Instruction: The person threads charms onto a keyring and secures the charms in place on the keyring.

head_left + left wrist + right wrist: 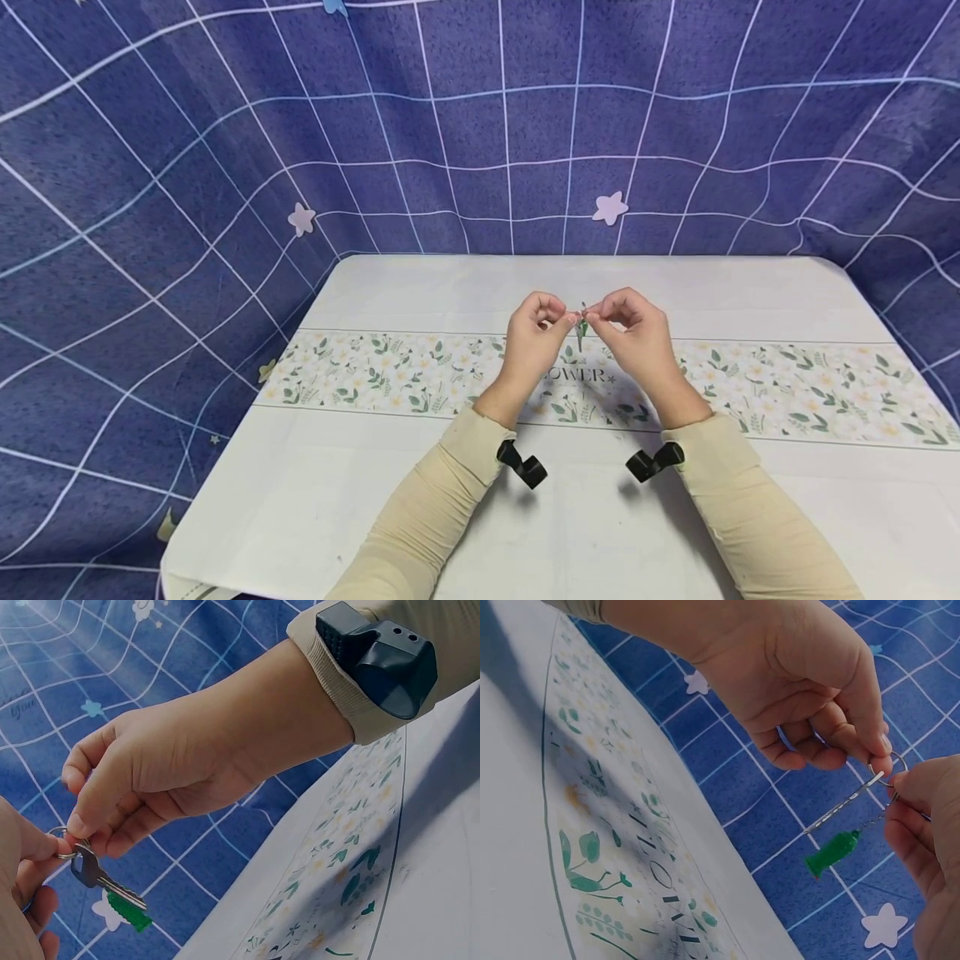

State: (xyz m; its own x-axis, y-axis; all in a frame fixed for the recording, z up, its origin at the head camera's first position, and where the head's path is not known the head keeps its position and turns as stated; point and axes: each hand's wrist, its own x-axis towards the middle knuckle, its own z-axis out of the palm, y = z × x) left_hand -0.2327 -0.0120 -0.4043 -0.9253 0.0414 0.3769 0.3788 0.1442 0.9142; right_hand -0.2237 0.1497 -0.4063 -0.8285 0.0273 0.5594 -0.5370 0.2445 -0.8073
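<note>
Held up over the table, a metal key ring (901, 759) is pinched from both sides. My left hand (534, 337) grips it between thumb and forefinger, the other fingers curled. Opposite, my right hand (639, 337) pinches it with the thumb and fingertip, close to a short chain. From the ring hangs a key (88, 868) with a dark head and a silver blade. A small green bottle-shaped charm (832, 853) dangles beside the key on that chain. Fingertips cover part of the ring in both wrist views.
Below the hands is a table (300, 492) with a white cloth and a printed flower band (360, 375) across it. A blue gridded curtain (465, 125) with stars stands behind and at the sides. Each sleeve cuff carries a black wrist camera (522, 465).
</note>
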